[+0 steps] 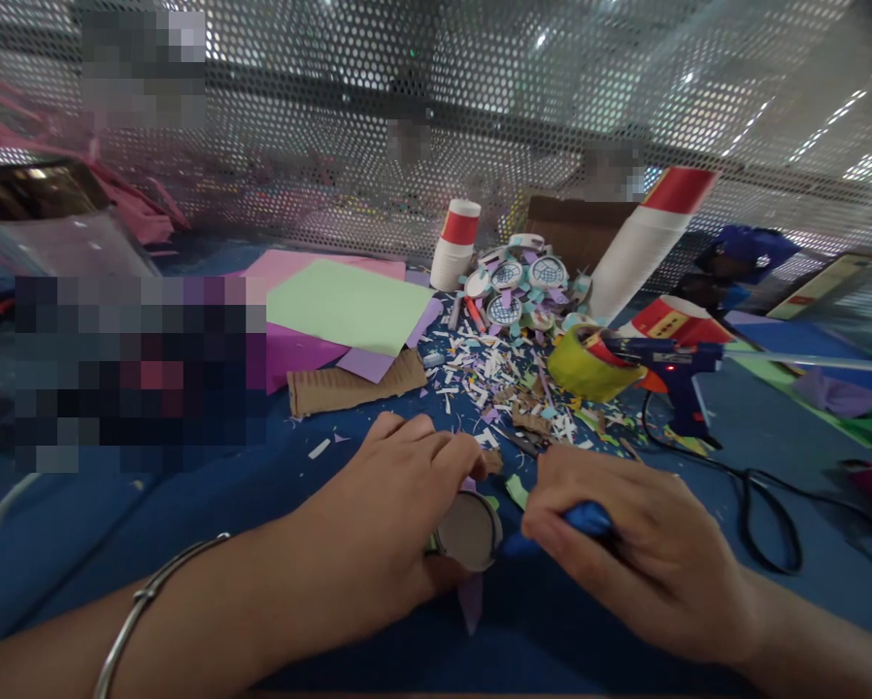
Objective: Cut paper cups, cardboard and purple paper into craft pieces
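My left hand (392,505) is closed round a small paper cup (469,530) lying on its side, its round base turned toward me. A strip of purple paper (471,600) hangs below the cup. My right hand (625,544) grips a blue-handled tool (586,519), likely scissors, whose tip meets the cup's edge. Both hands rest low over the blue table (261,495), close together.
Paper scraps (494,379) litter the table beyond my hands. A blue glue gun (669,364) with a black cord (756,505), a yellow tape roll (586,364), cup stacks (456,245), round paper badges (523,282), coloured sheets (349,306) and cardboard (355,383) lie around. A perforated screen (436,116) stands behind.
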`<action>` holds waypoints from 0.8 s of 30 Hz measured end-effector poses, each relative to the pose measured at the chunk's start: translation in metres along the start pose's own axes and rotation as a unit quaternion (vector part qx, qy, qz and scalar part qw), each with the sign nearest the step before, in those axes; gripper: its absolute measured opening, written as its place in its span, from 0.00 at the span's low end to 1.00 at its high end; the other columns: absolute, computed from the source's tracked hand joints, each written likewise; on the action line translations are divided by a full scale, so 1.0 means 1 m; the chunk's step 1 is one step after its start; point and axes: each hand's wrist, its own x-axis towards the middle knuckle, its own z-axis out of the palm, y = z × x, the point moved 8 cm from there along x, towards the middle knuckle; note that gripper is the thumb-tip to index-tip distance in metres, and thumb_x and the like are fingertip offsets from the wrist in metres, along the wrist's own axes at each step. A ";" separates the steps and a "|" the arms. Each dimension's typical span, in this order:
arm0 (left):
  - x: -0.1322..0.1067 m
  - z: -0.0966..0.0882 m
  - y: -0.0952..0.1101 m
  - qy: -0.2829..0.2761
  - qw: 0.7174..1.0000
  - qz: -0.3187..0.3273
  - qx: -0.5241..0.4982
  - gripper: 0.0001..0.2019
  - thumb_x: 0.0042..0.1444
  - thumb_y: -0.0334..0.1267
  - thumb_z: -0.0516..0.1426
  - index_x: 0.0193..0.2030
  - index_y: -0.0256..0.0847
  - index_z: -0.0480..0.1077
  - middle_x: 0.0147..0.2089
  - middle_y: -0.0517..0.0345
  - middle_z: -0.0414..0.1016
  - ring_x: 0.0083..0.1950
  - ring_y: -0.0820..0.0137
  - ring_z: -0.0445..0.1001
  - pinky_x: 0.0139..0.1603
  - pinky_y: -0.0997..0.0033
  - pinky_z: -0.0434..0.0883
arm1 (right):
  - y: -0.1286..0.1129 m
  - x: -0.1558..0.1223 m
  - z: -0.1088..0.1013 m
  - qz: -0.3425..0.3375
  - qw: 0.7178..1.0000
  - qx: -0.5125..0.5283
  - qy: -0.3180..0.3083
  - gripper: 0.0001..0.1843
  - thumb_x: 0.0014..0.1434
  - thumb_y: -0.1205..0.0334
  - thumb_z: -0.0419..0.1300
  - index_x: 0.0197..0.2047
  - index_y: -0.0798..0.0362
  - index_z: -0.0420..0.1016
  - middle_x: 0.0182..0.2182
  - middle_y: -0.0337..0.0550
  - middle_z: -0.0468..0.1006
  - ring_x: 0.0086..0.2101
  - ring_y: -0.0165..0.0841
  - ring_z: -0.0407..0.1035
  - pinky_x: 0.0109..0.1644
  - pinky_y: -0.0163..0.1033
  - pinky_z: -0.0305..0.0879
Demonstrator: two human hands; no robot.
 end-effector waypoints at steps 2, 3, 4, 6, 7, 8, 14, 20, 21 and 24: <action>0.000 -0.001 0.001 0.008 1.000 0.008 -0.003 0.18 0.49 0.37 0.64 0.45 0.42 0.64 0.43 0.60 0.70 0.45 0.61 0.66 0.45 0.59 0.54 | 0.008 0.001 0.001 0.035 0.999 0.031 0.019 0.09 0.63 0.68 0.54 0.30 0.52 0.70 0.23 0.36 0.72 0.24 0.26 0.67 0.28 0.32 0.64; 0.001 -0.002 0.001 0.011 1.000 0.013 -0.005 0.18 0.49 0.36 0.63 0.45 0.42 0.64 0.43 0.60 0.70 0.45 0.61 0.66 0.45 0.59 0.53 | 0.012 0.001 0.002 0.049 0.998 0.043 0.027 0.10 0.63 0.68 0.54 0.30 0.52 0.70 0.23 0.36 0.72 0.24 0.26 0.67 0.28 0.32 0.64; 0.001 -0.002 0.001 0.012 1.000 0.017 -0.007 0.18 0.49 0.36 0.63 0.46 0.43 0.64 0.42 0.60 0.70 0.45 0.61 0.66 0.44 0.59 0.53 | 0.015 0.001 0.003 0.060 0.996 0.052 0.034 0.11 0.64 0.68 0.54 0.29 0.52 0.71 0.23 0.36 0.72 0.24 0.26 0.68 0.28 0.32 0.64; 0.001 -0.002 0.002 0.010 1.000 0.022 -0.006 0.19 0.48 0.35 0.64 0.46 0.42 0.64 0.42 0.60 0.70 0.45 0.61 0.65 0.44 0.59 0.53 | 0.019 0.000 0.005 0.074 0.994 0.066 0.044 0.11 0.64 0.67 0.55 0.29 0.52 0.72 0.23 0.36 0.73 0.24 0.26 0.68 0.28 0.32 0.63; 0.001 -0.002 0.002 0.010 1.000 0.024 -0.005 0.19 0.48 0.35 0.64 0.46 0.42 0.63 0.42 0.61 0.70 0.45 0.61 0.65 0.44 0.60 0.53 | 0.020 0.000 0.006 0.077 0.993 0.072 0.049 0.10 0.63 0.67 0.56 0.30 0.52 0.72 0.23 0.36 0.73 0.24 0.26 0.68 0.28 0.31 0.63; 0.001 -0.002 0.002 0.011 1.000 0.027 -0.003 0.20 0.47 0.35 0.65 0.46 0.42 0.63 0.42 0.61 0.69 0.45 0.61 0.65 0.43 0.60 0.53 | 0.020 0.000 0.007 0.079 0.993 0.076 0.053 0.10 0.63 0.67 0.56 0.30 0.52 0.73 0.23 0.35 0.73 0.23 0.25 0.68 0.28 0.31 0.63; 0.000 -0.001 0.002 0.017 0.999 0.033 0.004 0.22 0.49 0.36 0.65 0.49 0.43 0.63 0.44 0.61 0.69 0.46 0.61 0.65 0.45 0.60 0.53 | 0.021 -0.004 0.011 0.085 0.989 0.104 0.054 0.07 0.62 0.68 0.58 0.32 0.52 0.75 0.25 0.35 0.75 0.19 0.23 0.65 0.24 0.29 0.63; 0.000 0.001 0.002 0.002 0.999 0.027 0.020 0.20 0.52 0.39 0.64 0.49 0.42 0.63 0.45 0.58 0.69 0.46 0.60 0.64 0.46 0.59 0.54 | 0.025 -0.007 0.009 0.063 0.992 0.056 0.090 0.04 0.62 0.67 0.59 0.35 0.51 0.75 0.28 0.35 0.78 0.22 0.24 0.69 0.33 0.33 0.69; 0.000 0.001 0.002 0.003 0.999 0.026 0.021 0.20 0.52 0.40 0.64 0.49 0.42 0.63 0.45 0.58 0.69 0.46 0.60 0.64 0.46 0.59 0.54 | 0.026 -0.008 0.009 0.058 0.993 0.045 0.095 0.04 0.62 0.67 0.60 0.35 0.51 0.74 0.28 0.35 0.78 0.23 0.24 0.70 0.34 0.33 0.69; 0.000 0.000 0.003 0.007 0.999 0.026 0.025 0.20 0.53 0.42 0.63 0.50 0.42 0.63 0.43 0.58 0.69 0.45 0.60 0.65 0.46 0.59 0.55 | 0.024 -0.008 0.006 0.044 0.993 0.022 0.106 0.03 0.61 0.69 0.60 0.36 0.52 0.74 0.28 0.36 0.79 0.27 0.26 0.73 0.36 0.31 0.69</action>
